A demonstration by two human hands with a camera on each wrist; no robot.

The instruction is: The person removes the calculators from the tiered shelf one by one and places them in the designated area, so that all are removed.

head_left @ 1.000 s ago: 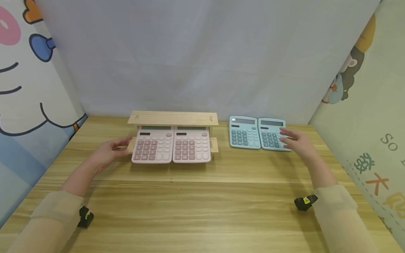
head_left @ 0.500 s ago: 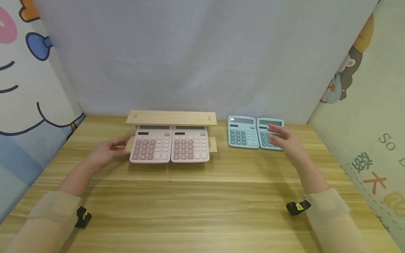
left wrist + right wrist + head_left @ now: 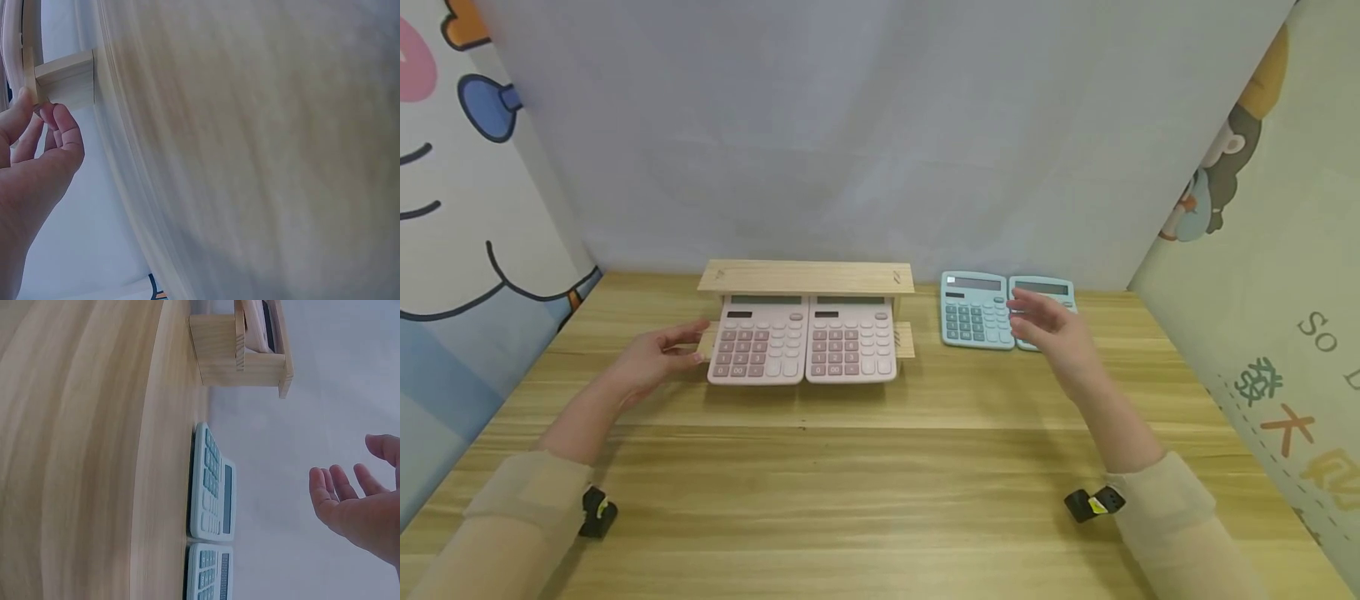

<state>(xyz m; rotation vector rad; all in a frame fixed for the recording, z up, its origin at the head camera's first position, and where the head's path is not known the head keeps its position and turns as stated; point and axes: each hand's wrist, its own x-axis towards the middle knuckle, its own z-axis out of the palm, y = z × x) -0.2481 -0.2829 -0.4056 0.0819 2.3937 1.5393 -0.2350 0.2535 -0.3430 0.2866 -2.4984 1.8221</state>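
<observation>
- Leftward, the right hand (image 3: 1056, 335) has drifted since the earlier frame, raised above blue calculators (image 3: 976, 312).
- Pale wooden rack (image 3: 808, 277) on the table (image 3: 850, 492) bears two tilted pink calculators (image 3: 760, 342) side by side.
- Left hand (image 3: 651, 362) pinches the left end of the front board (image 3: 905, 340) between thumb and fingers.
- Right fingers curve loosely, apart.

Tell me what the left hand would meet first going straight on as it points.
Probably the wooden stand: the left hand points at its left end and seems to pinch it.
</observation>
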